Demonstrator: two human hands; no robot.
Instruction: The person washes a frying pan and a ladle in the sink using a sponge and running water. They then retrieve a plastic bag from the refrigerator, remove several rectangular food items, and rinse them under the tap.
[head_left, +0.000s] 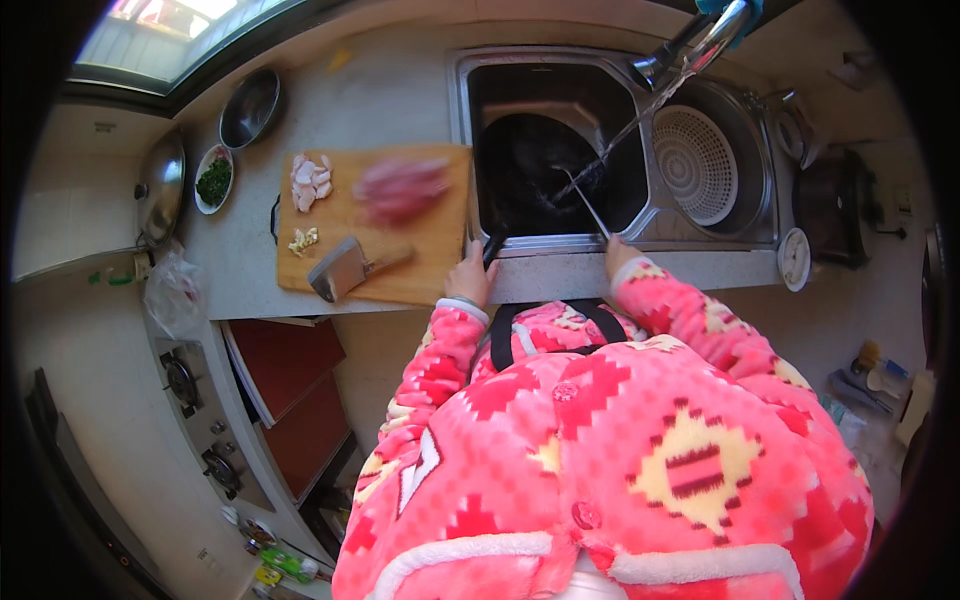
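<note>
A dark round wok (525, 161) sits in the left sink basin (555, 79), with water in it. My left hand (468, 280) grips its black handle (493, 250) at the sink's front edge. Held in my right hand (620, 256) is a thin metal utensil (590, 205), whose far end reaches into the wok; its head is hard to make out. From the faucet (721, 39) a stream of water (637, 118) falls into the wok near the utensil.
Left of the sink, a wooden cutting board (439, 281) carries a cleaver (339, 271), blurred red meat (402, 189), white pieces (310, 182) and chopped bits (303, 241). Beyond stand a metal bowl (250, 109) and a bowl of greens (214, 181). A white colander (694, 163) occupies the right basin.
</note>
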